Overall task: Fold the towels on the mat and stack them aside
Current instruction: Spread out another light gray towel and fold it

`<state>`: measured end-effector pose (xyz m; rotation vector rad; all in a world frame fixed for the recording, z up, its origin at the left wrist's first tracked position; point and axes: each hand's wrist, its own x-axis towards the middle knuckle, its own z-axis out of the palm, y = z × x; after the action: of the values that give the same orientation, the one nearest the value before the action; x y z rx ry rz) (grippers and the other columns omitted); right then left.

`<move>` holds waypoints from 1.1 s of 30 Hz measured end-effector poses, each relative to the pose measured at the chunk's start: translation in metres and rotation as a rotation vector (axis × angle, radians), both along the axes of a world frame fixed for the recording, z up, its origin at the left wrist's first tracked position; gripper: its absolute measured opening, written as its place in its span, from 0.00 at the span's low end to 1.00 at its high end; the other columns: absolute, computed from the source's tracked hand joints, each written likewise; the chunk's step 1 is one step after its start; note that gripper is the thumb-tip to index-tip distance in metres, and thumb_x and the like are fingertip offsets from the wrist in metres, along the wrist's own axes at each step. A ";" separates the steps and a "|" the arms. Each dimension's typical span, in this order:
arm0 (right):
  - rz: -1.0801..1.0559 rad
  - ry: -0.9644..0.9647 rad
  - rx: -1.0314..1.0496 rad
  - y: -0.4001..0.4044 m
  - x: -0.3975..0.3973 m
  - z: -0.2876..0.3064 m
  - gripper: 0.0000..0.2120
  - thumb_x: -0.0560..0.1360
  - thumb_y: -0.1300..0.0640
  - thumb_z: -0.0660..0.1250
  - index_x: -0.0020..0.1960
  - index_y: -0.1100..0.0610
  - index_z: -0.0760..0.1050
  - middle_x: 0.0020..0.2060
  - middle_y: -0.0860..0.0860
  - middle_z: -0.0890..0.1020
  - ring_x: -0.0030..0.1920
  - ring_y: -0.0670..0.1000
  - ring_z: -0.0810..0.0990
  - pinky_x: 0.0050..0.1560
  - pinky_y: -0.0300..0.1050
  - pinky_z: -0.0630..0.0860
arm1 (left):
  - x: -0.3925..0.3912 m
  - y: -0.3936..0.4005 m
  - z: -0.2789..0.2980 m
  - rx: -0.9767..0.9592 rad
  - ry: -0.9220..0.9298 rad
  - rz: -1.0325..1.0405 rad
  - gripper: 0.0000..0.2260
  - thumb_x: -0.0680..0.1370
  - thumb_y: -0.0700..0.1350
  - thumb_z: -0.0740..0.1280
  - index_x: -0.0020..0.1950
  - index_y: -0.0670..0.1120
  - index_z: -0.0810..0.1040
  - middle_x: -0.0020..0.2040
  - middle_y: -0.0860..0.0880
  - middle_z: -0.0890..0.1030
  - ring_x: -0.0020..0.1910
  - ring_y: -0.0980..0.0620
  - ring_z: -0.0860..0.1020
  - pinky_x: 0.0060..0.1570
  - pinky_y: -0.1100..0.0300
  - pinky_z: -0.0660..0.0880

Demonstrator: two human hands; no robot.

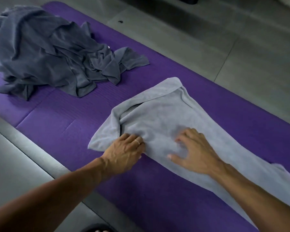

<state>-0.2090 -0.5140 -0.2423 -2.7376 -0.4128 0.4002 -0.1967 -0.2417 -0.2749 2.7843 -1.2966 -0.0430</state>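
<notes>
A light grey towel [161,114] lies partly folded on the purple mat [60,131], its far corner turned over and its long end running off to the lower right. My left hand [124,151], with a ring on one finger, rests on the towel's near-left fold, and whether its fingertips pinch the cloth cannot be made out. My right hand [194,153] lies on the towel's middle with fingers spread, slightly blurred. A heap of crumpled dark grey towels [45,52] sits on the mat at the far left.
Grey tiled floor [208,44] surrounds the mat at the back right and front left. A dark strip runs along the top right. A dark object shows at the bottom edge near the left arm.
</notes>
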 end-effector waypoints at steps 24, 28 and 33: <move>-0.456 0.144 0.031 -0.004 0.002 0.002 0.14 0.74 0.43 0.68 0.52 0.53 0.76 0.48 0.46 0.79 0.51 0.50 0.78 0.53 0.50 0.76 | 0.003 0.012 0.022 0.038 0.168 -0.065 0.15 0.62 0.50 0.63 0.45 0.51 0.82 0.51 0.51 0.79 0.49 0.48 0.79 0.44 0.53 0.77; -0.465 -0.155 -0.040 -0.032 -0.050 0.026 0.13 0.75 0.47 0.67 0.55 0.55 0.75 0.53 0.48 0.76 0.55 0.52 0.74 0.57 0.51 0.72 | -0.027 -0.042 0.013 -0.042 0.015 -0.164 0.14 0.65 0.44 0.63 0.50 0.49 0.80 0.48 0.49 0.77 0.46 0.48 0.75 0.43 0.55 0.72; -0.586 -0.141 -0.431 -0.078 -0.155 0.013 0.21 0.62 0.43 0.74 0.49 0.55 0.77 0.46 0.52 0.78 0.46 0.57 0.77 0.46 0.53 0.73 | -0.028 -0.109 0.003 -0.056 -0.031 -0.227 0.18 0.62 0.42 0.74 0.52 0.45 0.82 0.47 0.47 0.81 0.45 0.46 0.80 0.45 0.53 0.79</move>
<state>-0.3639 -0.5920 -0.2294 -3.1241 0.5023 0.1481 -0.2249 -0.3503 -0.2719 2.5893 -1.5891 0.0243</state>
